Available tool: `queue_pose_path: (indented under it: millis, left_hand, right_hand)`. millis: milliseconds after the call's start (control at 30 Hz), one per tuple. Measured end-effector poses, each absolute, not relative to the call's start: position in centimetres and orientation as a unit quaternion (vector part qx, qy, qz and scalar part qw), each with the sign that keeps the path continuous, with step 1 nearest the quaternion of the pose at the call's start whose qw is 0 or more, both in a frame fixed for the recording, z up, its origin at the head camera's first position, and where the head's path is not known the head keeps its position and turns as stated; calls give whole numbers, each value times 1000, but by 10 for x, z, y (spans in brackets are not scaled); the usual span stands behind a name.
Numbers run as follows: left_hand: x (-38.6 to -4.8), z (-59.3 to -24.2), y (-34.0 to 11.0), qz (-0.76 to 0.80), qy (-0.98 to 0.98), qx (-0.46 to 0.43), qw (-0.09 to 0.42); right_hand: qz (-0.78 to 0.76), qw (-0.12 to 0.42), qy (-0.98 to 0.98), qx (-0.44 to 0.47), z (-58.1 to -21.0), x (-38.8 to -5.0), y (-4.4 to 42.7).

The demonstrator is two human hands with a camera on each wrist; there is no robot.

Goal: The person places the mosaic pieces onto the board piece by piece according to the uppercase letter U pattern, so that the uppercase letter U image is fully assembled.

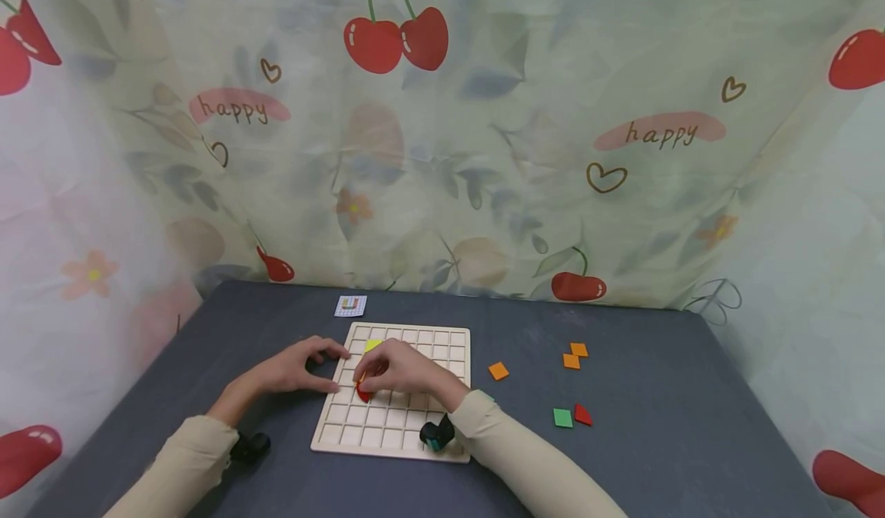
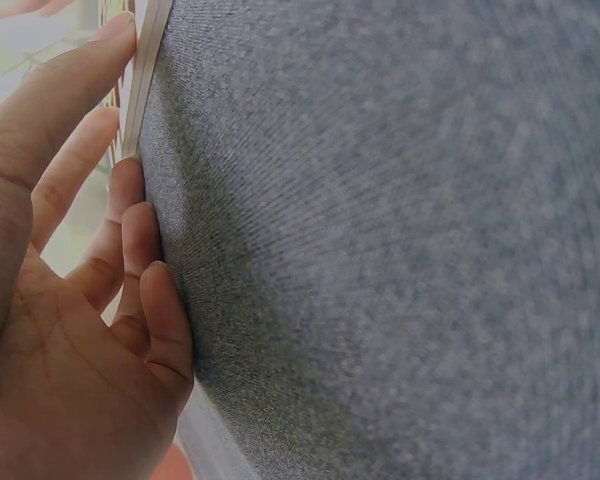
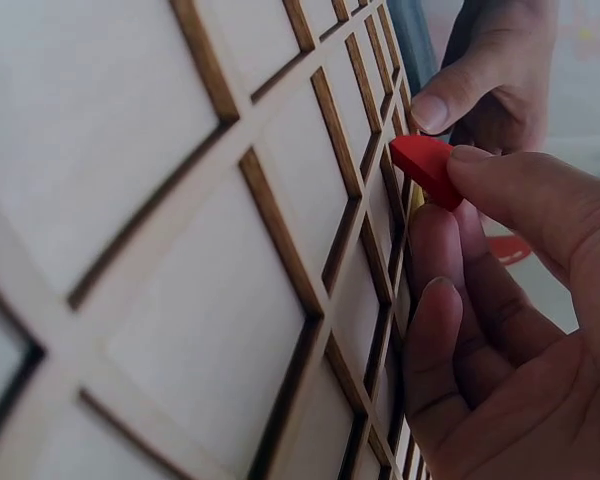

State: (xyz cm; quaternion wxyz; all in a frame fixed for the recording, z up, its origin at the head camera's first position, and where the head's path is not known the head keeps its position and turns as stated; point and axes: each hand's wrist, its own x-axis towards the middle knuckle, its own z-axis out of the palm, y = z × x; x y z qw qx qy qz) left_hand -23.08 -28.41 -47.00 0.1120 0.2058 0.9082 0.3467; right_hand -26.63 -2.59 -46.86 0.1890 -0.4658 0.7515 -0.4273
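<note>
A pale wooden grid board lies on the dark table. Over its left half, my right hand pinches a red piece with a curved edge between thumb and fingers, close above the grid. My left hand is beside the board's left edge, thumb and fingers spread apart and touching the rim; in the left wrist view the fingers of this hand lie along the board's side. A yellow piece sits in the grid beyond the right hand. Something small and orange shows at the right fingertips, mostly hidden.
Right of the board lie an orange square, two more orange squares touching at a corner, a green square and a red curved piece. A small printed card lies behind the board. Patterned curtains surround the table.
</note>
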Motion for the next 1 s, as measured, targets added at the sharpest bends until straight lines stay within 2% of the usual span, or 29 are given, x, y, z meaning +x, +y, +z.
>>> queue_pose_path:
  millis: [1000]
  left_hand:
    - [-230,-471,-284,347,909,201,112]
  right_hand:
    - [-421,169,764,-460,-475,-263,-30]
